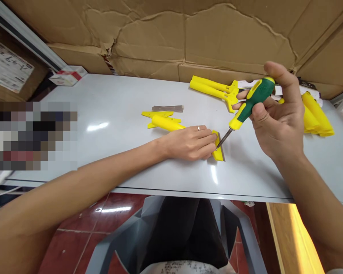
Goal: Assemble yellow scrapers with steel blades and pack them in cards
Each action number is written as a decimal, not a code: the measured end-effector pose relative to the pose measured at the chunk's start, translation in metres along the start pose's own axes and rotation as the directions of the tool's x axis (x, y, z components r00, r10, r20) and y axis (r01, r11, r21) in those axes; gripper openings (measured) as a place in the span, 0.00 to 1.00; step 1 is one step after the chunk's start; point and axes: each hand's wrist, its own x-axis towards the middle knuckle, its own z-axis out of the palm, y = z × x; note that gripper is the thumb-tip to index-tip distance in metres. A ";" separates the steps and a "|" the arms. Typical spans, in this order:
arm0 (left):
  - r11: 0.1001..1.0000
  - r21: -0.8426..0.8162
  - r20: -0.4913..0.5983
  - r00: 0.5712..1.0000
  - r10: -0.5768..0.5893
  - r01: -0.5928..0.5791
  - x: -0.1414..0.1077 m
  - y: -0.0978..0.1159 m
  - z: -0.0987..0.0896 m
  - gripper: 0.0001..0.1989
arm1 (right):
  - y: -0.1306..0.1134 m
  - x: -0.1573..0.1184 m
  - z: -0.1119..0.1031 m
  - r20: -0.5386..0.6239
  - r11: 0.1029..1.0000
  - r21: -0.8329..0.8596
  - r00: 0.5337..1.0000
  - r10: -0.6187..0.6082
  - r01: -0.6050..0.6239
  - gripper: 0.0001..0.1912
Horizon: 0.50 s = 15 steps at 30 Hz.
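Note:
My left hand (188, 144) is closed over a yellow scraper (167, 124) and presses it down on the table. Its handle sticks out to the left, and its wide head, edged by a thin grey blade, shows to the right of my fingers. In my right hand (282, 118) is a screwdriver (256, 99) with a green and yellow handle, gripped between thumb and fingers. The shaft slants down to the left, its tip at the scraper head beside my left fingertips. Behind the scraper handle lie flat yellow plates (156, 114) and a few thin metal blades (168, 109).
Yellow scraper handles (208, 86) lie at the back, with more yellow handles (317, 114) at the right. Torn cardboard (151, 38) walls the back of the white table (117, 99). A small red and white box (68, 75) stands at the back left corner.

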 end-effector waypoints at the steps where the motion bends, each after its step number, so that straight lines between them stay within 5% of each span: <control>1: 1.000 0.001 -0.019 1.000 -0.001 0.001 0.000 0.000 0.000 0.17 | 0.000 0.001 -0.001 0.027 0.999 0.025 0.999 0.024 -0.024 0.27; 9: 1.000 -0.006 -0.024 1.000 0.016 -0.016 0.001 -0.001 0.001 0.16 | -0.003 0.004 0.002 0.083 0.995 0.058 0.994 0.078 -0.083 0.20; 15: 0.998 -0.041 -0.094 0.994 -0.048 0.044 0.000 -0.002 0.004 0.14 | -0.019 0.049 -0.020 0.016 0.999 0.001 0.999 0.035 -0.035 0.22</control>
